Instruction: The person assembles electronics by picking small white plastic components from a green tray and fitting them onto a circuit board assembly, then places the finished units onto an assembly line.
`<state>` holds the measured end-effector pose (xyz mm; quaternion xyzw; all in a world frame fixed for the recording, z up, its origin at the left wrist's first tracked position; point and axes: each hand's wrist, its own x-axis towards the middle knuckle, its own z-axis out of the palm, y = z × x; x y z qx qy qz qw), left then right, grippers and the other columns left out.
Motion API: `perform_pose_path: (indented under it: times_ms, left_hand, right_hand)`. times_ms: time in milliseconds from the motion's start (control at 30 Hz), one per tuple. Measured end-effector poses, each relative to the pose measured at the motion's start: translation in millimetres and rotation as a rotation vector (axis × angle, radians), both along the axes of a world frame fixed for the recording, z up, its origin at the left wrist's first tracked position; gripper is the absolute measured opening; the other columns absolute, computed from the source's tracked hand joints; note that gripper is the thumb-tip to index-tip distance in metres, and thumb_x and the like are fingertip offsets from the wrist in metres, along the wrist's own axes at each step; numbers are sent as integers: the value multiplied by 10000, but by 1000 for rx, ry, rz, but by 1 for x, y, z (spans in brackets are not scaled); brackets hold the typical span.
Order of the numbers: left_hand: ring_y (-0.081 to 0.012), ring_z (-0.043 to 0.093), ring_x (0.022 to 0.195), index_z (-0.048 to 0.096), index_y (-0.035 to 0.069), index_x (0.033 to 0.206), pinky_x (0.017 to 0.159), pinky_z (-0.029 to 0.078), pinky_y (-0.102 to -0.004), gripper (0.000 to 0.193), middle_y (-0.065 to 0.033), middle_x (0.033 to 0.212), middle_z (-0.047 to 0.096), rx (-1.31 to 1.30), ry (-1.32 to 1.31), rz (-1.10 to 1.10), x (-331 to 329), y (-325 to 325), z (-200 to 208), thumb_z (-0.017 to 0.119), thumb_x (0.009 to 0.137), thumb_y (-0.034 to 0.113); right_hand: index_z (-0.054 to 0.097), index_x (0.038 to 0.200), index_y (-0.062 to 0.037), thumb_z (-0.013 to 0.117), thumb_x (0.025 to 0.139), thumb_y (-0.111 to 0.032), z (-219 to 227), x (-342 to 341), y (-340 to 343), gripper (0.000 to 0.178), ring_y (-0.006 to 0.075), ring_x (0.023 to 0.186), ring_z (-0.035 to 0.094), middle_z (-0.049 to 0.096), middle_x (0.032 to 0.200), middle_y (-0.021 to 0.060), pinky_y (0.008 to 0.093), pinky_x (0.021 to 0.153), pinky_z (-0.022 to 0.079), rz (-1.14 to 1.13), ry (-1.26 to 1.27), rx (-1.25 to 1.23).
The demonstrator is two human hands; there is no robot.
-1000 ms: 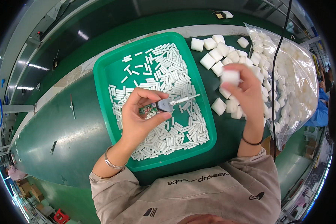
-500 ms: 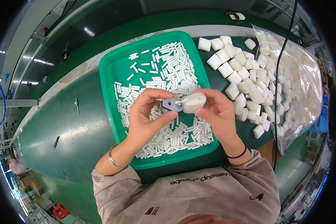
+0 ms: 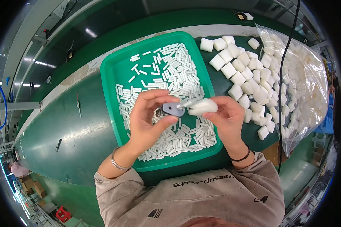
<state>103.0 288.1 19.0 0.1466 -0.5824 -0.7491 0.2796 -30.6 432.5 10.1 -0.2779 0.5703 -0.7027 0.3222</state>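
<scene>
Two pinches: your left hand (image 3: 146,125) held grey part (image 3: 174,110) (probably steadying it), right hand (image 3: 230,120) white foam (image 3: 206,106) over right edge of tray (image 3: 203,68).

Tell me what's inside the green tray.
Short white sticks lie scattered across the green tray. Whatever lies behind the left hand and right hand is hidden.

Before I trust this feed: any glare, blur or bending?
Head view: glare whitens patches of the clear bag and green tabletop; the white piece at the right hand looks slightly blurred; edges bow toward the rim, corners black.
</scene>
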Motion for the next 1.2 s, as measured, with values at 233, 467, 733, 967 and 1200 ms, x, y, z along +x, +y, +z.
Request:
perform_pose_path:
  times_ms: [233, 467, 733, 967, 1200]
  left_hand:
    - [-226, 603, 908, 507, 27, 869, 824, 446, -315, 357, -141, 884, 629, -154, 26, -128, 1, 1, -5, 729, 602, -58]
    - [-193, 611, 853, 572, 20, 822, 734, 478, -277, 326, -110, 860, 634, -127, -15, -158, 0, -4, -9, 742, 557, -65]
    - [-152, 614, 812, 598, 25, 865, 711, 484, -239, 353, -82, 840, 638, -360, -213, -137, 4, 1, 3, 743, 551, -46]
    - [-88, 555, 697, 513, 34, 1066, 608, 461, -215, 534, -65, 860, 627, -384, -335, 2, -22, -62, 17, 742, 586, -18]
    - [-167, 587, 774, 515, 14, 1112, 661, 471, -254, 558, -135, 911, 601, -433, -609, 447, -65, -251, -25, 748, 638, 193]
  right_hand:
    - [582, 902, 76, 666, 663, 93, 3, 13, -1, 253, 190, 815, 613, 607, 942, 159, 276, 719, 516, 9, 117, -110]
    - [591, 859, -53, 757, 619, -132, -7, -2, -5, 302, 234, 745, 621, 626, 865, 113, 277, 627, 502, 31, 839, -225]
    - [549, 896, -90, 775, 584, -155, -8, 7, -10, 390, 235, 740, 607, 640, 827, 67, 291, 615, 492, 14, 796, -222]
    - [493, 1144, -44, 794, 553, -189, 2, 11, -16, 679, 265, 942, 539, 538, 1112, 115, 337, 777, 449, -76, 331, -135]
    - [580, 953, -84, 710, 573, -224, -4, 4, -15, 425, 207, 768, 486, 513, 814, 45, 319, 618, 421, 341, 1117, 185]
